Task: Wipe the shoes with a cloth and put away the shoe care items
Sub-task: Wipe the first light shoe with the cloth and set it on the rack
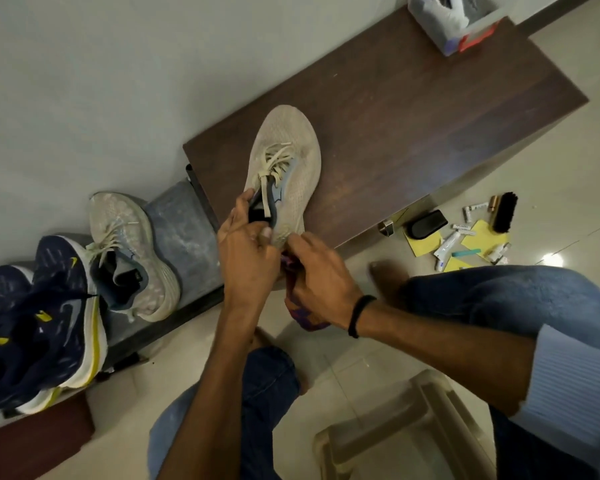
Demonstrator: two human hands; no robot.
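On table (pixel 413 116): shoe (pixel 284 161), heel end at left hand (pixel 246 258). Under right hand (pixel 319 282): cloth (pixel 302 320); second shoe (pixel 129 251) left of hands; brush (pixel 504 213) on floor, right.

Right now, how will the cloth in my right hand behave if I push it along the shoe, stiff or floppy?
Probably floppy: the cloth droops in folds below your right hand. Likely light, since a pinch of the fingers holds it. It may bunch rather than slide flat against the beige shoe.
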